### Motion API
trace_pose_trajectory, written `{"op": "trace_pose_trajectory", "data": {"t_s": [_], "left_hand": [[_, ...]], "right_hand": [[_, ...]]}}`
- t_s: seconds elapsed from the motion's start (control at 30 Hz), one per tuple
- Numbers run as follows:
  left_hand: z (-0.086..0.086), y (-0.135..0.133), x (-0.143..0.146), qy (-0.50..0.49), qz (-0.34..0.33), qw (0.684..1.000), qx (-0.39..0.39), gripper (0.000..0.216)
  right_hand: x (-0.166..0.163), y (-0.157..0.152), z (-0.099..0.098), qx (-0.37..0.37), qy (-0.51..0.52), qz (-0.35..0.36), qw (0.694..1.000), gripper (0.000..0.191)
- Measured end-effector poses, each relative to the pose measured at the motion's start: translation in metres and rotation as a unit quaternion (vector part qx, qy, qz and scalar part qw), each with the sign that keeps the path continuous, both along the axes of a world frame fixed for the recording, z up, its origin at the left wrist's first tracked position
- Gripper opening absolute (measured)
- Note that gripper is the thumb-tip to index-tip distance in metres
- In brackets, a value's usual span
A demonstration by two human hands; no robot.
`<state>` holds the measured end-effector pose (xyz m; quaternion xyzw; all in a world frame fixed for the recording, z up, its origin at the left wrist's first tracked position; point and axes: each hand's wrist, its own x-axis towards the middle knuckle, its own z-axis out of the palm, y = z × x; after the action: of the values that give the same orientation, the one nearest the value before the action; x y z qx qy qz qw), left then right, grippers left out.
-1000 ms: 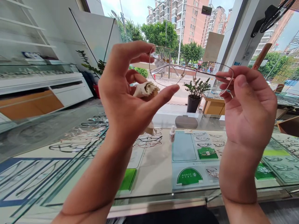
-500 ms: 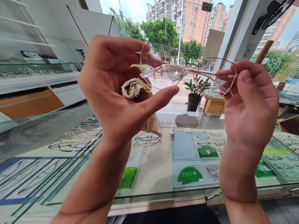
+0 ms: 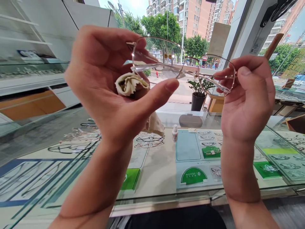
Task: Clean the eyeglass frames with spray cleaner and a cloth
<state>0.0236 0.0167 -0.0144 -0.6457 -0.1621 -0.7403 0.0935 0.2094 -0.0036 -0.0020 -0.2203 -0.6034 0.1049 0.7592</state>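
Note:
A pair of thin metal-rimmed eyeglasses [image 3: 166,67] is held up in front of me, with its temples folded behind the lenses. My right hand [image 3: 247,98] pinches the right end of the frame between thumb and fingers. At the other end, the fingertips of my left hand [image 3: 102,73] touch the rim near the hinge. A cream cloth [image 3: 130,84] with a zigzag edge is bunched in my left palm under curled fingers. Part of it hangs below the hand. My left thumb points right, below the left lens and apart from it.
Below is a glass display counter [image 3: 159,171] with several eyeglass frames inside. A small white spray bottle [image 3: 175,133] and a dark glasses case [image 3: 190,121] stand on it. Beyond are a potted plant [image 3: 197,100] and a window onto the street.
Both hands and the eyeglasses have shifted left and slightly up in view. The eyeglasses are tilted a little differently. Both hands keep their hold.

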Motion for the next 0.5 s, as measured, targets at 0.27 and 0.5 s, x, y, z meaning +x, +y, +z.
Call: {"op": "trace_pose_trajectory", "data": {"t_s": [0.27,0.5], "left_hand": [[0.006,0.023,-0.008,0.009,-0.04,0.996,0.074,0.051],[0.007,0.006,-0.003,-0.053,-0.091,0.993,-0.057,0.063]], "right_hand": [[-0.009,-0.002,0.001,0.014,-0.021,-0.047,0.999,0.018],[-0.011,-0.025,0.011,-0.003,-0.024,-0.075,0.997,0.052]]}}
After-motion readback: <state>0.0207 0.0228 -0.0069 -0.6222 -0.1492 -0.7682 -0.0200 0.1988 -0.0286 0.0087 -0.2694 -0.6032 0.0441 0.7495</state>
